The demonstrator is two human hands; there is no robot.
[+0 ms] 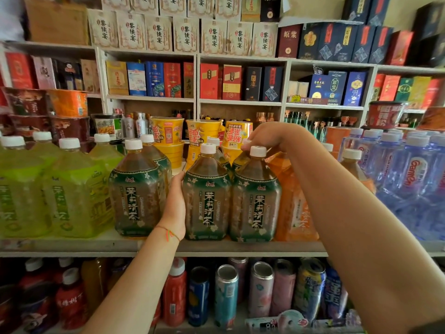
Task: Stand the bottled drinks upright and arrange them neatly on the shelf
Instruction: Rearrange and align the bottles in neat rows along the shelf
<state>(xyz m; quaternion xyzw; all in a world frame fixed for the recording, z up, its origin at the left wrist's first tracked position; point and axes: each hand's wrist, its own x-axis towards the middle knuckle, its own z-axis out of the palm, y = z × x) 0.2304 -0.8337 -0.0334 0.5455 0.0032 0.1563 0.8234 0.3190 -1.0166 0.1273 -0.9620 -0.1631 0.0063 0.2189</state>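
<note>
Three brown jasmine tea bottles with white caps stand upright at the front of the shelf (96,245): a left one (137,189), a middle one (207,196) and a right one (255,201). My left hand (175,203) reaches into the gap between the left and middle bottles and holds the middle bottle's left side; its fingertips are hidden behind it. My right hand (265,136) arches over the right bottle and pinches the cap of a rear tea bottle (240,161) in the second row.
Yellow-green tea bottles (74,196) fill the shelf's left, an orange drink bottle (296,213) and blue water bottles (409,177) its right. Yellow noodle cups (168,133) stand behind. Cans and small bottles (226,292) fill the shelf below; boxed liquor lines the wall above.
</note>
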